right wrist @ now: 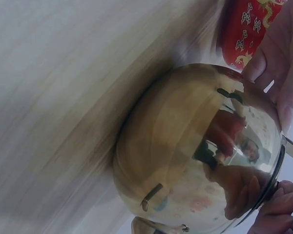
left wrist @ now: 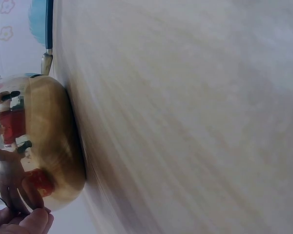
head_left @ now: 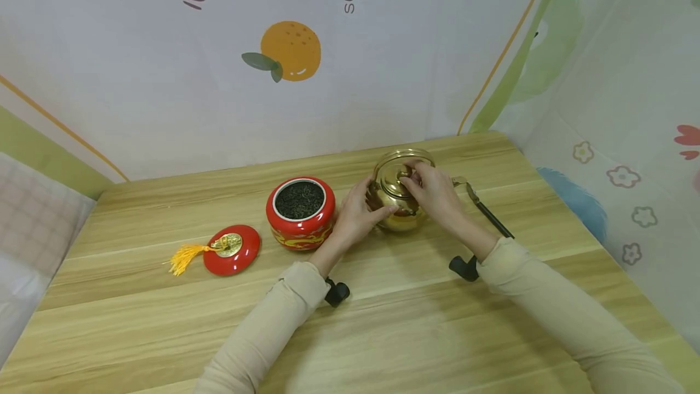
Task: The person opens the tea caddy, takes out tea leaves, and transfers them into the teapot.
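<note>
A shiny brass pot (head_left: 401,219) stands on the table, its side handle (head_left: 494,219) with a black grip reaching out to the right. My left hand (head_left: 356,214) holds the pot's left side, thumb at the front and fingers round the back. With thumb and fingers, my right hand (head_left: 434,194) pinches the knob of the brass lid (head_left: 392,176) on top. Behind the lid rises a brass arc (head_left: 407,152); I cannot tell whether it is a rim or a handle. The right wrist view shows the pot (right wrist: 171,141) close up, both hands mirrored in it.
Left of the pot, a red jar (head_left: 301,230) with a gold dragon pattern stands uncovered, full of dark loose tea leaves (head_left: 299,199). Its red lid (head_left: 240,258) with a yellow tassel (head_left: 186,258) lies farther left on the wooden table (head_left: 383,333). A printed curtain (head_left: 383,78) hangs behind.
</note>
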The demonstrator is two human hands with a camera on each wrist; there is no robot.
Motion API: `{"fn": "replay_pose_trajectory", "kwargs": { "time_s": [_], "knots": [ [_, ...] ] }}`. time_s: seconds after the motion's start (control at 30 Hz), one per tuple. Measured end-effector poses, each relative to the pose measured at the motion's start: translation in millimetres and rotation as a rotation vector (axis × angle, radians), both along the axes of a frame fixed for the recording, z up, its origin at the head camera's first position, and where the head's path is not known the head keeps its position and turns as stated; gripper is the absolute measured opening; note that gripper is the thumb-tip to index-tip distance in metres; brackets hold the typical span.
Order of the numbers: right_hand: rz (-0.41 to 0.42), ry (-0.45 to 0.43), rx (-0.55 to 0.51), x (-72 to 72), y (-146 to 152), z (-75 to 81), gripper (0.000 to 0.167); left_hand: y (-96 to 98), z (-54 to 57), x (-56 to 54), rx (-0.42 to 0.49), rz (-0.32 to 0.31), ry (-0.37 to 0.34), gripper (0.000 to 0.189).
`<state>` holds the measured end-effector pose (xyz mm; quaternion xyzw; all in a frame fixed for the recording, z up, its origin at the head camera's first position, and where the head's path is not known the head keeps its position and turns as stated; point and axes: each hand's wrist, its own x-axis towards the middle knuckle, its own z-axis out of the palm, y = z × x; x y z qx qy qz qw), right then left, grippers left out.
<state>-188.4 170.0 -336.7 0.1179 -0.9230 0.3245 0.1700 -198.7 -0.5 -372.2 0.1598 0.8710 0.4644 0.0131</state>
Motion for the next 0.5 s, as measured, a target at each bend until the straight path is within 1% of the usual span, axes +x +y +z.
{"fn": "replay_pose_trajectory", "kwargs": {
  "time_s": [0.2,0.5],
  "knots": [
    [-0.009,-0.015,0.017,-0.5,0.2,-0.4,0.029,0.0,-0.6,-0.5,0.009,0.003,-0.011,0.078],
    [0.009,-0.02,0.032,-0.8,0.5,1.2,0.029,0.0,-1.9,-1.0,0.02,-0.006,-0.006,0.077]
  ]
}}
